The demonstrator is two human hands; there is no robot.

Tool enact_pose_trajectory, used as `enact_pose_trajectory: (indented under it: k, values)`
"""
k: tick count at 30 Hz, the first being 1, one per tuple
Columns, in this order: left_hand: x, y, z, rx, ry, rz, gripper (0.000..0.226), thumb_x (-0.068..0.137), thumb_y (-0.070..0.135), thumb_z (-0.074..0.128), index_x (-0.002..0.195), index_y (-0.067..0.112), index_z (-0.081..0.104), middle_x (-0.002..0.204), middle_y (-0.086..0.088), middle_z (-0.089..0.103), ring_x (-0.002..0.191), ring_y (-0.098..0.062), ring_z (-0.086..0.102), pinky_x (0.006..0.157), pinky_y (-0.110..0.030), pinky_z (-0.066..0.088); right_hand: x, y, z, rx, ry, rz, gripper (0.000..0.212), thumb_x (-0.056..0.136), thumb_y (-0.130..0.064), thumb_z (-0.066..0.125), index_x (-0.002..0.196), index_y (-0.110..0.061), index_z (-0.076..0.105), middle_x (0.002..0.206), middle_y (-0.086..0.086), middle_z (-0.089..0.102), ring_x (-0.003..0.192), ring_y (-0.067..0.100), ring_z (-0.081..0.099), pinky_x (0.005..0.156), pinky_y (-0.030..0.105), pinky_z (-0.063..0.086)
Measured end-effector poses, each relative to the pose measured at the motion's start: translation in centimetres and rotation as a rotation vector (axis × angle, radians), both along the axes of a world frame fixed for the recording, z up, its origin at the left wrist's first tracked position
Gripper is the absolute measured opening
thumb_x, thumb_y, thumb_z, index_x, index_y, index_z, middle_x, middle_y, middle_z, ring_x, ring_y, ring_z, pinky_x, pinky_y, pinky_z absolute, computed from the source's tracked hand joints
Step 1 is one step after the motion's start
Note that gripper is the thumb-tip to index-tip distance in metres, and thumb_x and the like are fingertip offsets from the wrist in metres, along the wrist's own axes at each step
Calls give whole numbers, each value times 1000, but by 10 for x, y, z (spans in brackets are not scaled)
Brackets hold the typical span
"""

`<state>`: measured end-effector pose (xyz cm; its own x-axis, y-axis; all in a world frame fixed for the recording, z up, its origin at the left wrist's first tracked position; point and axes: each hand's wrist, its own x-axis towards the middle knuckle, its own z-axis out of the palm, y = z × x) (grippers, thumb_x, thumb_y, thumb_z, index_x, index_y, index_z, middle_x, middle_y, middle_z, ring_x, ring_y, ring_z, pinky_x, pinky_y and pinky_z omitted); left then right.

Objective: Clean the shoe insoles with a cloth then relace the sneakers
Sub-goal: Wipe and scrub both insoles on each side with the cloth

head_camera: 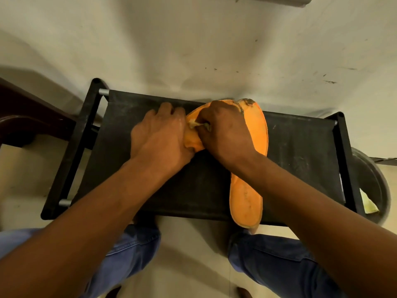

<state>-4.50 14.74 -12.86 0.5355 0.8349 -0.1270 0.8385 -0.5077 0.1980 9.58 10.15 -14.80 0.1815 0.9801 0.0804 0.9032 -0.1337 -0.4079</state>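
Wiping is under way: nearest the viewer, the heel of one orange insole [247,203] overhangs the front edge of the black stool [163,190], the insole lying lengthwise across its seat. Farther on, the right hand [223,130] bunches a pale cloth [196,124] against a second insole [193,136], which the left hand [161,134] pins flat, the two hands touching. Dark grime at the far toe suggests cleaning is unfinished; no sneakers or laces appear, so relacing remains.
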Motion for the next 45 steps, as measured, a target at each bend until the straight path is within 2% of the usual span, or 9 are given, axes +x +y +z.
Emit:
enact_pose_trajectory:
  k: [4,11,17,20,23,27,33,37,45]
  values:
    - [-1,0,1,-21,23,-10,69,73,54,81,128,23,56,127,-6,52,111,-29,57,74,-41,49,13,1,1,39,15,-138,15,94,-18,62,100,-13,75,97,6,65,85,14,53,73,22,35]
    - [0,-1,3,-36,-4,2,54,78,47,75,121,20,57,123,-6,52,107,-29,56,72,-40,47,-14,7,0,-28,40,85,14,78,-15,60,77,-8,72,75,10,64,71,26,57,62,40,45]
    - [-5,1,6,-48,-11,-6,44,78,41,76,115,22,60,115,-4,54,99,-26,59,69,-40,50,-25,11,0,35,34,9,10,77,-5,61,67,-8,63,68,4,50,63,20,45,56,33,32]
    - [-11,3,8,-63,-4,-1,45,78,41,78,114,22,61,112,-4,56,94,-25,60,70,-40,51,-30,13,-1,14,93,73,10,75,-8,60,65,-7,63,66,9,57,61,23,49,54,34,34]
    - [-17,2,10,-74,-6,-10,54,76,55,78,118,24,61,114,-4,59,96,-26,62,74,-42,54,-20,15,0,-5,99,60,9,78,-13,66,71,-10,71,70,8,64,67,23,57,61,39,47]
    - [-27,0,11,-65,51,0,58,75,56,79,121,26,61,116,-4,60,97,-26,62,72,-38,50,-13,16,1,13,50,10,9,82,-17,72,85,-11,77,85,8,70,79,22,61,70,37,50]
    - [-34,-3,19,-58,93,35,46,79,53,76,112,26,60,106,-2,57,92,-24,61,66,-36,43,-28,13,5,-61,120,220,9,76,-12,72,83,-11,77,81,6,70,75,21,61,63,35,47]
    - [-36,-8,19,-74,139,49,47,76,45,82,113,26,61,107,-2,57,92,-25,61,68,-37,44,-20,14,-2,3,70,120,12,82,-18,71,90,-13,77,88,6,71,81,21,63,67,30,45]
    - [-45,-3,24,-147,165,90,51,78,57,72,118,27,60,113,-4,60,98,-28,63,71,-36,48,-40,7,3,-123,119,305,11,82,-19,69,86,-12,76,84,6,66,76,21,60,66,38,50]
